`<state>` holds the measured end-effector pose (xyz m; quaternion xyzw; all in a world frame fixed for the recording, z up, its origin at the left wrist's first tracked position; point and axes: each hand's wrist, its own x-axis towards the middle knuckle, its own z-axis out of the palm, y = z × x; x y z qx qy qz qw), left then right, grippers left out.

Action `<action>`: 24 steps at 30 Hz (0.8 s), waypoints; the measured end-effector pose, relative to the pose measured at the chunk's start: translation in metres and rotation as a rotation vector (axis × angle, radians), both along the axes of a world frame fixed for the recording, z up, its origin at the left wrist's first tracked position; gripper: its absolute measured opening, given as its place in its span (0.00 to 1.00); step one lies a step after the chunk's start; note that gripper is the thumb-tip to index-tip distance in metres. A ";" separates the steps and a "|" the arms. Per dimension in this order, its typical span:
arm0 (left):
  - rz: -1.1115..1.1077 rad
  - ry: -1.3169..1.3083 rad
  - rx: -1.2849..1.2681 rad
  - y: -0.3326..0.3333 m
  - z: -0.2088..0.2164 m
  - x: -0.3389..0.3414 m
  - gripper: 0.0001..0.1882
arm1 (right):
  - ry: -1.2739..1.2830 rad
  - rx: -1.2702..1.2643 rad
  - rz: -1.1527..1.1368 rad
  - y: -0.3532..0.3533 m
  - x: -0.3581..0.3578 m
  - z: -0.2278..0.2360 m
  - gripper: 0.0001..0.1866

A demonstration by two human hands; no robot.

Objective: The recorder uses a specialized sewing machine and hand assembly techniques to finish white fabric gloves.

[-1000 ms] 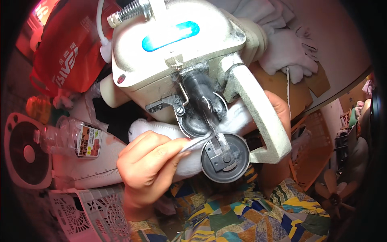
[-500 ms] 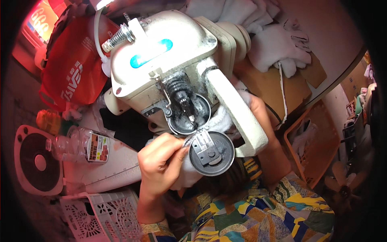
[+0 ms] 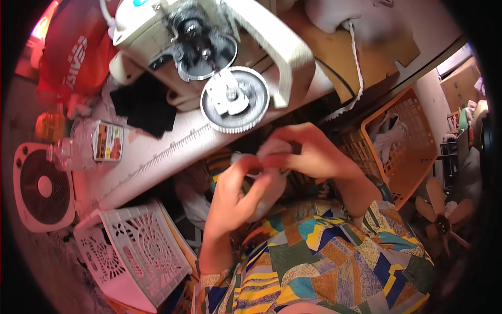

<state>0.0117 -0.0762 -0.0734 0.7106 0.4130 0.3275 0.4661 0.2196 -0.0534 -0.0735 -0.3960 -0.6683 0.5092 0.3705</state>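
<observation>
Landmark: handwheel [image 3: 235,99], ribbed grey metal disc on cream sewing machine [image 3: 272,42]; machine top cut off by frame edge. Below handwheel, left hand [image 3: 235,196] and right hand [image 3: 308,154] meet, fingers pinched narrow on small white cloth [image 3: 269,157]; cloth mostly hidden, shape unclear. Left of handwheel: black fabric square [image 3: 144,107] on tabletop [image 3: 172,152], clear bottle [image 3: 91,146] with red-yellow label. Right: orange mesh basket [image 3: 413,141].

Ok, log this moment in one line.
left hand: pinching white cloth | right hand: gripping same cloth | sewing machine: untouched, handwheel exposed
</observation>
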 end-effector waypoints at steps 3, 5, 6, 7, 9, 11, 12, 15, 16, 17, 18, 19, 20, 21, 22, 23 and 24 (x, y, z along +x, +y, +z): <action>0.266 -0.207 -0.104 -0.015 -0.011 0.010 0.07 | 0.178 -0.222 -0.025 -0.006 -0.001 0.028 0.17; 0.322 -0.276 -0.135 -0.023 -0.009 0.005 0.09 | 0.161 -0.016 -0.102 -0.011 0.006 0.026 0.24; 0.341 -0.308 -0.149 -0.027 -0.009 0.003 0.10 | 0.125 0.137 -0.142 -0.012 0.011 0.016 0.28; 0.351 -0.288 -0.128 -0.031 -0.008 0.005 0.11 | 0.067 0.252 -0.118 -0.013 0.014 0.006 0.33; 0.345 -0.321 -0.128 -0.036 -0.009 0.007 0.11 | -0.157 0.426 -0.047 -0.020 0.012 0.001 0.34; 0.330 -0.415 -0.151 -0.041 -0.010 0.009 0.11 | -0.282 0.529 -0.118 -0.029 0.003 -0.005 0.38; 0.331 -0.461 -0.152 -0.044 -0.009 0.009 0.11 | -0.193 0.470 -0.169 -0.031 0.001 -0.011 0.39; 0.328 -0.562 -0.135 -0.048 -0.012 0.005 0.09 | 0.038 0.230 -0.226 -0.027 0.000 -0.034 0.42; 0.325 -0.594 -0.123 -0.049 -0.014 0.003 0.09 | 0.159 0.101 -0.126 -0.029 0.002 -0.036 0.41; 0.323 -0.626 -0.110 -0.050 -0.016 0.003 0.10 | 0.278 -0.028 -0.022 -0.031 0.001 -0.034 0.40; 0.322 -0.660 -0.103 -0.051 -0.015 0.002 0.10 | 0.392 -0.163 0.081 -0.034 0.000 -0.031 0.38; 0.359 -0.579 -0.068 -0.052 -0.014 0.000 0.10 | 0.402 -0.123 0.037 -0.038 -0.004 -0.027 0.35; 0.411 -0.492 -0.028 -0.054 -0.011 0.000 0.10 | 0.331 -0.087 0.022 -0.041 -0.006 -0.021 0.33; 0.460 -0.403 0.011 -0.057 -0.009 0.002 0.10 | 0.262 -0.052 0.004 -0.044 -0.007 -0.015 0.31; 0.509 -0.313 0.050 -0.060 -0.006 0.003 0.10 | 0.193 -0.017 -0.013 -0.048 -0.008 -0.010 0.29; 0.537 -0.126 0.184 -0.061 -0.004 0.004 0.09 | 0.197 0.089 -0.056 -0.051 -0.014 -0.004 0.24; 0.535 0.070 0.274 -0.066 0.006 0.008 0.09 | 0.171 0.163 -0.052 -0.052 -0.016 0.000 0.26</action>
